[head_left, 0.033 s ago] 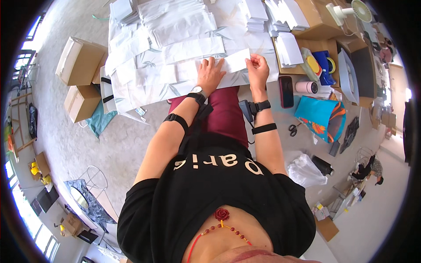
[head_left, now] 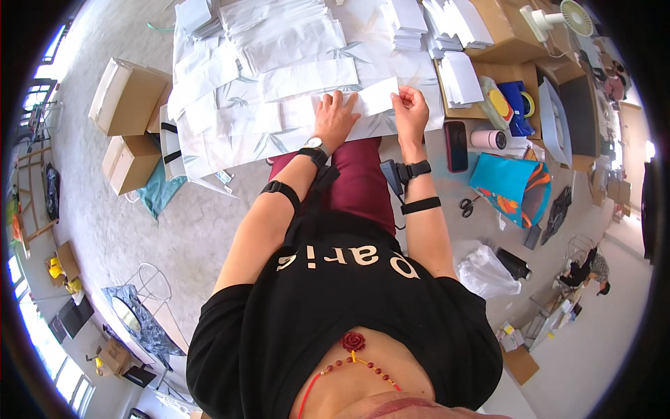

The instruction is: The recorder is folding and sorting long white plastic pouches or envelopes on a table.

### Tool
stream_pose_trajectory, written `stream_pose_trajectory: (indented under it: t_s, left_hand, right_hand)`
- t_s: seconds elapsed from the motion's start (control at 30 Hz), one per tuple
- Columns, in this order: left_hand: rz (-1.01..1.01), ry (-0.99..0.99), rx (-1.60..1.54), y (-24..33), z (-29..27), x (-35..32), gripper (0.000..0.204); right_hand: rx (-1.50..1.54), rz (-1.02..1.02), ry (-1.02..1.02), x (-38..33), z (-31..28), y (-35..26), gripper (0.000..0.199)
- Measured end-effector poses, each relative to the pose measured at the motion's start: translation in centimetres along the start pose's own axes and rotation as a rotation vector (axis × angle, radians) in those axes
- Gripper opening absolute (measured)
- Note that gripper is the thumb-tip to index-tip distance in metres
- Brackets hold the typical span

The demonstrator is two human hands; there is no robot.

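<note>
I see poses unchanged: right grip pinching white strip, left grip (fingers spread) down at its far end.

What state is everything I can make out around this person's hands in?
White paper strip: pinched at its right end
Right hand: closed on that strip
Left hand: open, palm down
Phone: lying flat
Plastic bag: crumpled
Scissors: lying; blades unclear
Fan: running or not, cannot tell

A leaf-patterned, cloth-covered table carries flat white strips beyond the left hand and white stacks beyond the right hand.
</note>
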State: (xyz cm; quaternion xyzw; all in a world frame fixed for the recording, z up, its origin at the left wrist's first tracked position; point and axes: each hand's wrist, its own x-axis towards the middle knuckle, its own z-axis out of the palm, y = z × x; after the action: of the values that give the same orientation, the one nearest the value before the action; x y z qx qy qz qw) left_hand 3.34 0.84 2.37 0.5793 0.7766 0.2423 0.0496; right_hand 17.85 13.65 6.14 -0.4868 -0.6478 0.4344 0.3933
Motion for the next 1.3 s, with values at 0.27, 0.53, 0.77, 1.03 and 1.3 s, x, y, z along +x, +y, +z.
stream_pose_trajectory:
  t_s: [0.27, 0.53, 0.77, 1.03, 1.3]
  left_hand:
    - [-0.013, -0.017, 0.026, 0.1, 0.0, -0.1, 0.058]
    - [-0.011, -0.017, -0.007, 0.5, -0.6, 0.2, 0.058]
    - [-0.399, 0.053, -0.817, -2.7, -0.6, -0.1, 0.042]
    - [-0.755, 0.029, -1.198, -2.4, -4.3, -0.5, 0.040]
    - [-0.740, 0.115, -0.846, -5.2, -2.2, -1.5, 0.023]
  right_hand:
    - [0.030, -0.060, -0.044, -1.6, 1.0, -2.7, 0.017]
    - [0.018, -0.146, -0.074, -4.0, 3.8, -4.5, 0.015]
    - [-0.002, -0.155, -0.096, -5.1, 5.7, -4.7, 0.019]
    - [-0.002, -0.212, -0.268, -7.5, 8.4, -3.5, 0.024]
    - [-0.128, -0.286, -0.223, -6.3, 5.2, 0.0, 0.021]
